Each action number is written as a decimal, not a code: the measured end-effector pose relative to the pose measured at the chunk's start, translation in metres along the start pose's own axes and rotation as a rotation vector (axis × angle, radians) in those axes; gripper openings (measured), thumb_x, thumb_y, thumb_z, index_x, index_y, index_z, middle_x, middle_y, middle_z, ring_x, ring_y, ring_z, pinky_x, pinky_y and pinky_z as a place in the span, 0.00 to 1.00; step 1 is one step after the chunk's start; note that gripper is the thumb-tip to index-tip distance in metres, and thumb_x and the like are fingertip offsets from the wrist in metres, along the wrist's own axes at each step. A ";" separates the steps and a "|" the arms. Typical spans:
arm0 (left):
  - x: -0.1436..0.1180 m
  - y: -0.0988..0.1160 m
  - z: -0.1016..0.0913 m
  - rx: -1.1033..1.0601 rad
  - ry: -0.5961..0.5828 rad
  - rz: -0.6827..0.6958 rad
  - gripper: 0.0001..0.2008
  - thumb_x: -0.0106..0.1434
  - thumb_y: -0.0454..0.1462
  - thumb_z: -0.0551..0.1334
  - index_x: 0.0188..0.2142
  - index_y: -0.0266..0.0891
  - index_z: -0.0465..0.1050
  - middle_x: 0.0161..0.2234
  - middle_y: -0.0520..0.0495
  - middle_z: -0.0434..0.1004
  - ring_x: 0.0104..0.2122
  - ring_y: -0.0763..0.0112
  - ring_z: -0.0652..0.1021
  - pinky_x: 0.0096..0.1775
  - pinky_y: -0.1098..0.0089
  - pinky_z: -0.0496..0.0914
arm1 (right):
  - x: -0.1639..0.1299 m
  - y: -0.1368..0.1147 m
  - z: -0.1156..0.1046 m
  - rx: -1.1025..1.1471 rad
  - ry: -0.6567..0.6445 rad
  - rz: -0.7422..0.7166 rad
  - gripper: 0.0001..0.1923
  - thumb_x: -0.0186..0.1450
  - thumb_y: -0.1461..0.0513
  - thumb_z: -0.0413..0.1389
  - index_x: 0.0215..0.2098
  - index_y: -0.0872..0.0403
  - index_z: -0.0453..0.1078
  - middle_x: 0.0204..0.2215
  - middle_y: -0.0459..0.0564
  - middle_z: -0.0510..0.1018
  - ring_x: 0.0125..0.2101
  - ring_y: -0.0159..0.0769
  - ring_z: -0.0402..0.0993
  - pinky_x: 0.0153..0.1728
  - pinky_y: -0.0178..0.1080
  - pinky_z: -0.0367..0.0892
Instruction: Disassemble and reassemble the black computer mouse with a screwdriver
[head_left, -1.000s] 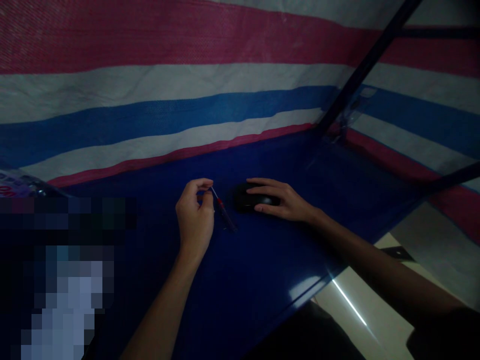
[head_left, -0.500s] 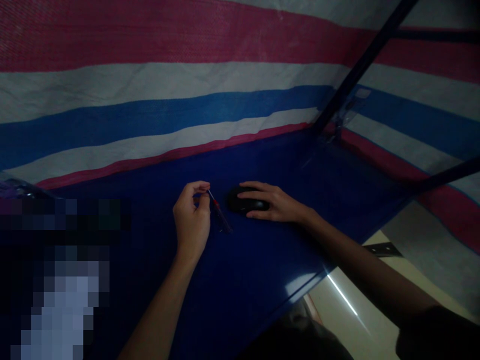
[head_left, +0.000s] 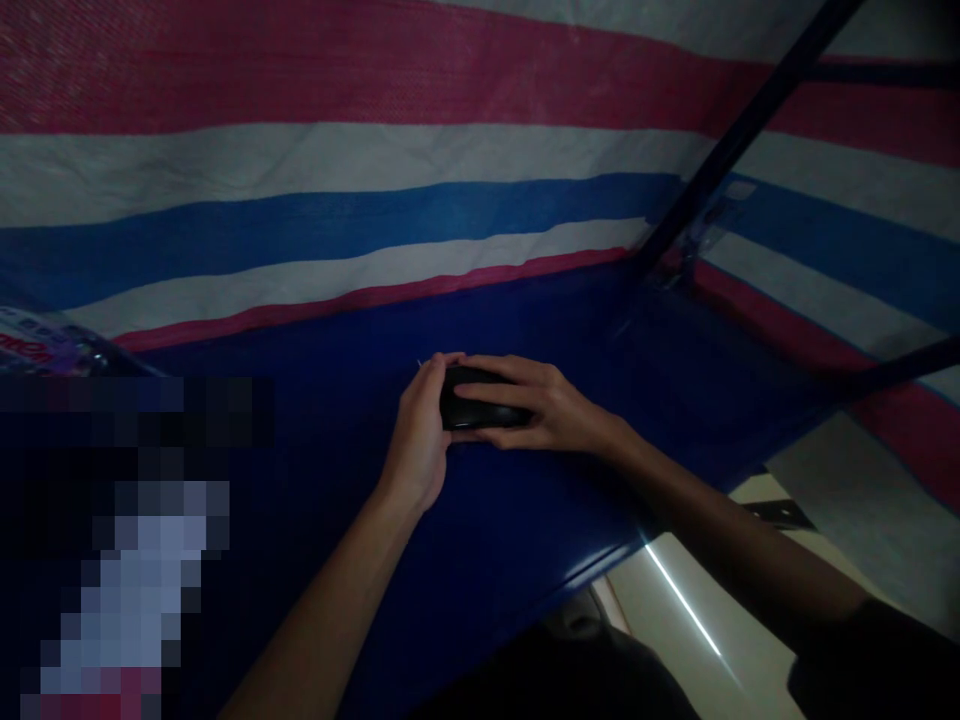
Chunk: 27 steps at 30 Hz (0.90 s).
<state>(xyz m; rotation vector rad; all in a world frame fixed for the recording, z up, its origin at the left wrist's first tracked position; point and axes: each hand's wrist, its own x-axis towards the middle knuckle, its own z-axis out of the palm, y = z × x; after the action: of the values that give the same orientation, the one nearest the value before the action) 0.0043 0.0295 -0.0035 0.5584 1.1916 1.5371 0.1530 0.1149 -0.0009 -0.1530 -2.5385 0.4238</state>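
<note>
A black computer mouse (head_left: 491, 412) is held between my two hands over the blue tabletop (head_left: 480, 540). My right hand (head_left: 544, 400) grips it from the right, fingers stretched along its top and sides. On the left end, my left hand (head_left: 421, 430) closes round the mouse with its fingers mostly hidden behind and beneath it. A thin metal tip (head_left: 419, 363), seemingly of the small screwdriver, pokes out by the left fingers. The rest of that screwdriver is hidden. The view is dim.
Striped red, white and blue sheeting (head_left: 337, 225) hangs behind and to the right. A dark frame pole (head_left: 739, 150) slants up at the back right corner. Clear plastic packaging (head_left: 45, 345) lies at the left, above a pixelated patch. Pale floor (head_left: 690, 600) shows at lower right.
My left hand has moved right and closed on the mouse's left end. The screwdriver, fully visible before in its fingers, is now mostly hidden. The mouse looks lifted and tilted slightly.
</note>
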 end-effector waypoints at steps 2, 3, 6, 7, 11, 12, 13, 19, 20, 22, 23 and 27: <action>0.000 0.000 0.002 -0.116 0.015 -0.075 0.16 0.61 0.48 0.58 0.41 0.40 0.72 0.37 0.45 0.77 0.34 0.65 0.78 0.26 0.70 0.73 | 0.007 -0.003 -0.002 -0.017 -0.025 -0.020 0.22 0.65 0.55 0.55 0.55 0.53 0.68 0.59 0.59 0.68 0.57 0.42 0.68 0.52 0.46 0.68; 0.001 0.000 0.002 -0.153 0.037 -0.088 0.14 0.61 0.47 0.59 0.39 0.39 0.72 0.35 0.46 0.77 0.32 0.66 0.78 0.25 0.71 0.73 | 0.010 -0.004 -0.002 -0.023 -0.033 -0.020 0.23 0.65 0.55 0.56 0.56 0.54 0.67 0.59 0.60 0.68 0.56 0.42 0.69 0.52 0.46 0.68; 0.006 0.001 -0.002 -0.204 0.145 -0.039 0.11 0.59 0.43 0.61 0.36 0.38 0.71 0.33 0.47 0.76 0.32 0.68 0.78 0.25 0.74 0.71 | 0.022 -0.002 -0.002 -0.034 -0.029 0.021 0.30 0.62 0.51 0.59 0.58 0.58 0.65 0.56 0.62 0.71 0.54 0.46 0.70 0.52 0.48 0.66; 0.008 0.001 -0.004 -0.202 0.171 -0.005 0.10 0.59 0.43 0.61 0.35 0.38 0.71 0.33 0.47 0.76 0.32 0.68 0.78 0.26 0.73 0.72 | 0.027 0.000 -0.002 -0.029 -0.011 0.046 0.33 0.59 0.49 0.60 0.57 0.58 0.66 0.55 0.61 0.72 0.53 0.46 0.71 0.52 0.48 0.66; 0.012 0.004 -0.010 -0.164 0.202 0.084 0.11 0.60 0.44 0.58 0.35 0.38 0.70 0.33 0.46 0.76 0.34 0.64 0.79 0.32 0.64 0.76 | 0.041 0.008 0.005 0.107 0.017 0.170 0.32 0.58 0.49 0.61 0.55 0.58 0.67 0.50 0.56 0.77 0.48 0.42 0.74 0.48 0.43 0.68; 0.013 0.004 -0.012 -0.166 0.211 0.099 0.11 0.60 0.44 0.58 0.35 0.38 0.70 0.33 0.46 0.76 0.34 0.63 0.79 0.33 0.63 0.76 | 0.043 0.009 0.008 0.164 0.037 0.193 0.30 0.58 0.50 0.61 0.53 0.57 0.68 0.49 0.55 0.77 0.47 0.41 0.75 0.47 0.41 0.68; 0.013 0.005 -0.012 -0.175 0.220 0.112 0.11 0.60 0.44 0.58 0.35 0.38 0.69 0.33 0.46 0.76 0.34 0.64 0.79 0.34 0.62 0.76 | 0.044 0.010 0.012 0.217 0.068 0.218 0.28 0.58 0.50 0.61 0.52 0.57 0.69 0.48 0.54 0.78 0.46 0.39 0.75 0.46 0.40 0.68; 0.015 0.011 -0.006 -0.268 0.191 0.022 0.11 0.64 0.42 0.55 0.36 0.37 0.69 0.31 0.47 0.76 0.27 0.69 0.78 0.29 0.64 0.77 | 0.035 0.011 0.024 0.330 0.257 0.322 0.25 0.56 0.52 0.64 0.47 0.57 0.72 0.42 0.50 0.79 0.41 0.35 0.76 0.42 0.37 0.69; 0.015 0.013 -0.004 -0.272 0.160 -0.004 0.12 0.65 0.43 0.54 0.36 0.36 0.69 0.31 0.46 0.76 0.27 0.69 0.78 0.28 0.64 0.77 | 0.034 0.011 0.023 0.335 0.281 0.322 0.24 0.56 0.52 0.64 0.47 0.57 0.72 0.41 0.50 0.79 0.40 0.35 0.76 0.41 0.37 0.69; 0.016 0.016 -0.001 -0.287 0.096 -0.066 0.13 0.66 0.42 0.52 0.36 0.36 0.68 0.29 0.46 0.76 0.25 0.68 0.77 0.25 0.65 0.76 | 0.032 0.012 0.022 0.334 0.316 0.325 0.23 0.56 0.53 0.64 0.45 0.56 0.73 0.40 0.49 0.79 0.40 0.35 0.76 0.41 0.37 0.69; 0.017 0.017 -0.001 -0.296 0.085 -0.088 0.13 0.67 0.42 0.51 0.36 0.35 0.68 0.28 0.46 0.76 0.24 0.69 0.77 0.24 0.66 0.76 | 0.031 0.013 0.022 0.326 0.325 0.330 0.23 0.56 0.53 0.64 0.45 0.56 0.73 0.41 0.49 0.79 0.40 0.35 0.76 0.41 0.37 0.69; 0.022 0.018 -0.002 -0.300 0.104 -0.096 0.14 0.67 0.41 0.50 0.36 0.34 0.68 0.27 0.46 0.75 0.22 0.70 0.76 0.21 0.69 0.74 | 0.031 0.014 0.024 0.260 0.337 0.341 0.22 0.56 0.53 0.64 0.46 0.55 0.73 0.42 0.50 0.79 0.40 0.36 0.76 0.43 0.39 0.69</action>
<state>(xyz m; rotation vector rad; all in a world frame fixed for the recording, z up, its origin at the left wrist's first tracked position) -0.0129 0.0498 0.0068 0.2216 1.0238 1.6396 0.1143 0.1276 -0.0086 -0.5159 -2.1058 0.7846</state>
